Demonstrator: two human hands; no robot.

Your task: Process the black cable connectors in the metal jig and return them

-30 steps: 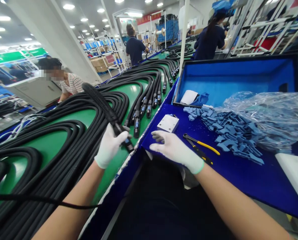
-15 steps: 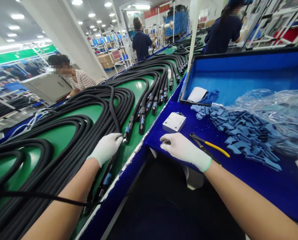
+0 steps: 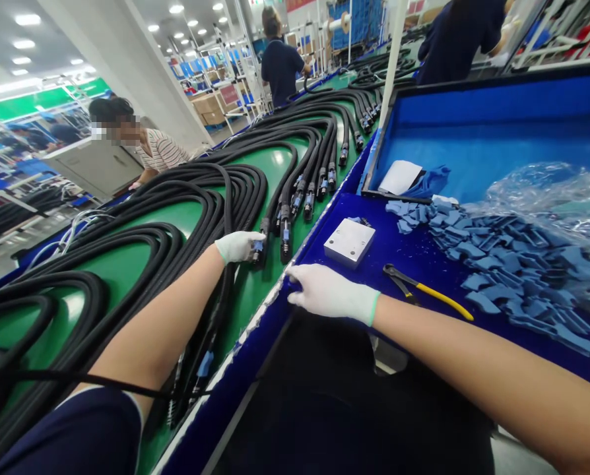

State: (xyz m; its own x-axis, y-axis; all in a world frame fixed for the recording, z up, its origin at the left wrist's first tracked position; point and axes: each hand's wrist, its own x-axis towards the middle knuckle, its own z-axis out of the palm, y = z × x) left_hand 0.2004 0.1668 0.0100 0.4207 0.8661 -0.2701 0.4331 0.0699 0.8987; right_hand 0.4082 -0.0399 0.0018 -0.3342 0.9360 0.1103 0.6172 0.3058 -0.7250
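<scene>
My left hand [image 3: 240, 247], in a white glove, is closed around the connector end [image 3: 258, 252] of a black braided cable on the green belt. This end carries a small blue piece. Another cable connector [image 3: 286, 237] with a blue clip lies just to its right. My right hand [image 3: 332, 290], also gloved, hovers by the blue table's near corner. Its fingers are bent, with a gap between thumb and forefinger, and nothing shows in them. A silver metal block [image 3: 349, 241] with holes sits beyond it. Yellow-handled pliers [image 3: 431, 291] lie to its right.
Many looped black cables [image 3: 176, 198] cover the green belt [image 3: 186, 221]. A heap of blue clips [image 3: 503, 257], a clear plastic bag [image 3: 547, 194] and a blue bin [image 3: 473, 142] are at right. One person [image 3: 159, 148] leans at the belt's far side; others stand farther back.
My left hand has moved forward and right onto the cable's connector end. My right hand has moved left, toward the belt's edge. The camera view has shifted slightly.
</scene>
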